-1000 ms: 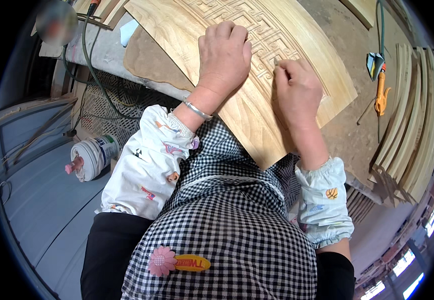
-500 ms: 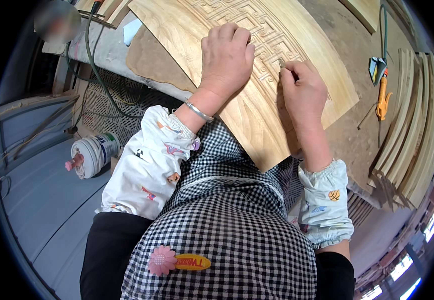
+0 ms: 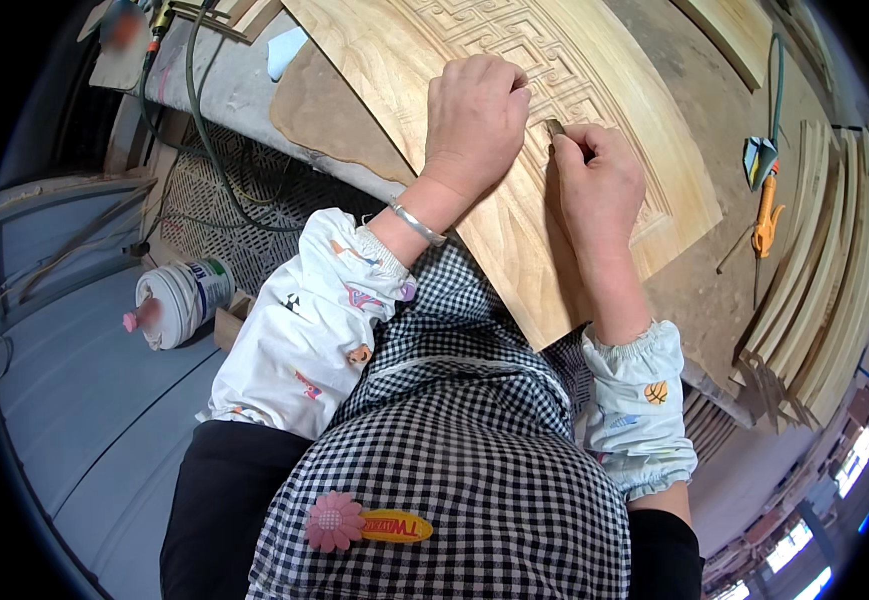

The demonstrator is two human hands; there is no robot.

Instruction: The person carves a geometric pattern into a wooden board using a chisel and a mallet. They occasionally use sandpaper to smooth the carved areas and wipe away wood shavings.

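Note:
A pale wooden panel (image 3: 514,290) with a carved geometric band (image 3: 489,40) lies diagonally over the workbench edge, against my checked apron. My left hand (image 3: 474,125) rests on the panel with its fingers curled; whatever is under the fingertips is hidden. A silver bangle circles that wrist. My right hand (image 3: 599,190), beside it on the right, pinches a small dark piece (image 3: 554,130), too small to identify, against the carving. Both forearms wear white printed sleeve covers.
An orange trigger tool (image 3: 764,215) with a hose lies right, beside curved wooden strips (image 3: 834,260). A board (image 3: 729,35) sits at top right. Cables hang from the bench's left edge (image 3: 224,90). A white bucket (image 3: 169,310) stands low left.
The view has shifted slightly, putting the bench lower in the picture. Since half a second ago my right hand has moved a little left along the carving, closer to my left hand, still pinching the piece.

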